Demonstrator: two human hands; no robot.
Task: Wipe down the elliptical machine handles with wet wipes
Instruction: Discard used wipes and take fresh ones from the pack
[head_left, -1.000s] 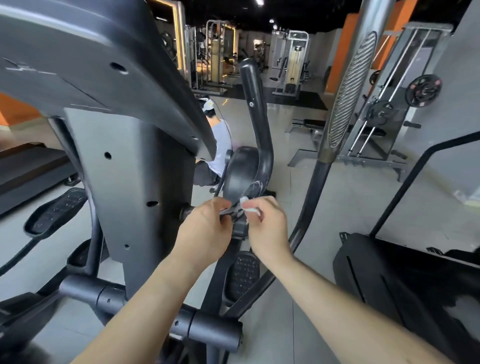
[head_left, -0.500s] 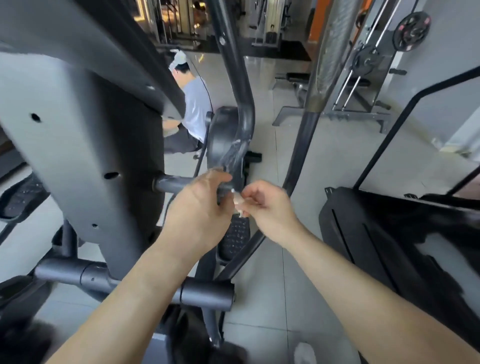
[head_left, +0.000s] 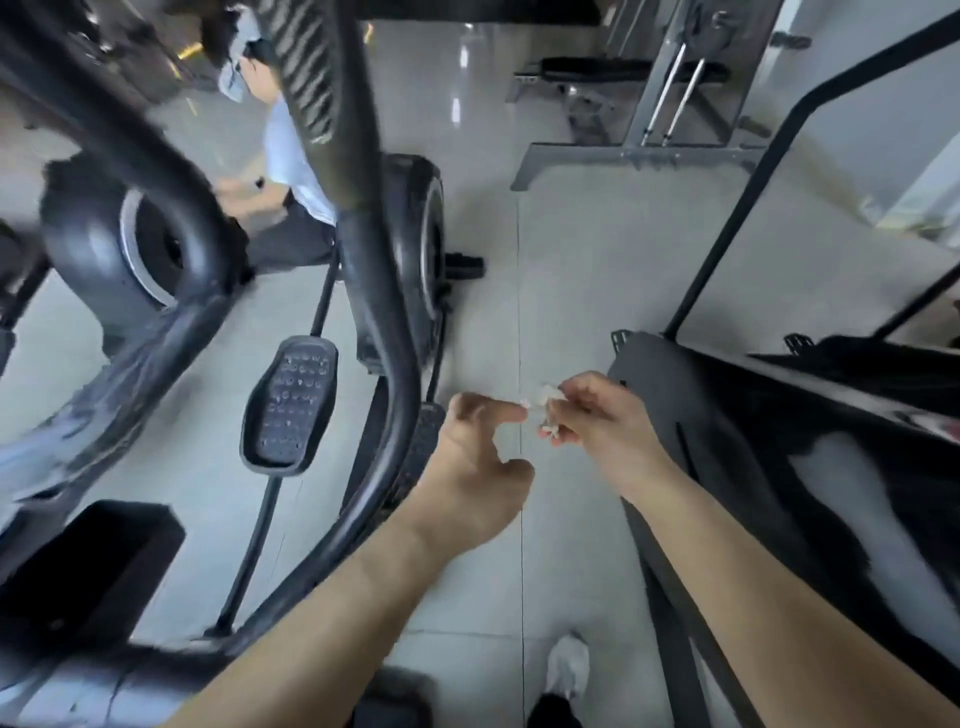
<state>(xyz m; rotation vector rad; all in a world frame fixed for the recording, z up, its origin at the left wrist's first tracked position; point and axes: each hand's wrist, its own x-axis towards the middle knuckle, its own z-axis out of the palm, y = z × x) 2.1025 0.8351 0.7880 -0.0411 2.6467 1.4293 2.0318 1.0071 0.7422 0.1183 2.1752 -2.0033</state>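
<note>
The wet wipe (head_left: 545, 402) is a small crumpled white wad, up in the air over the floor (head_left: 571, 260), just to the right of the elliptical handle (head_left: 384, 312) and not touching it. The right hand (head_left: 602, 421) has it, thumb and curled fingers (head_left: 571, 387) pinching the wad, with bits of white poking out above and below the grip. Now the left hand (head_left: 472, 467): its index finger reaches across and its tip meets the wipe's left edge. The thumb sits well apart below, and the hand is loosely curved and grips nothing.

Out from there, the handle is a dark curved bar sweeping from the top of the view down past the left wrist toward the lower left. Beside it lies a studded black pedal (head_left: 291, 405) on its thin rod. Behind the bar is the machine's round black housing (head_left: 421, 234).

Further back a person in a pale shirt (head_left: 296, 156) sits low on the floor, blurred. On the right is the black deck of a treadmill (head_left: 727, 415), and a grey weight-machine frame (head_left: 649, 150) stands at the far end. At the bottom edge is a white shoe (head_left: 569, 665) on the tiles.
</note>
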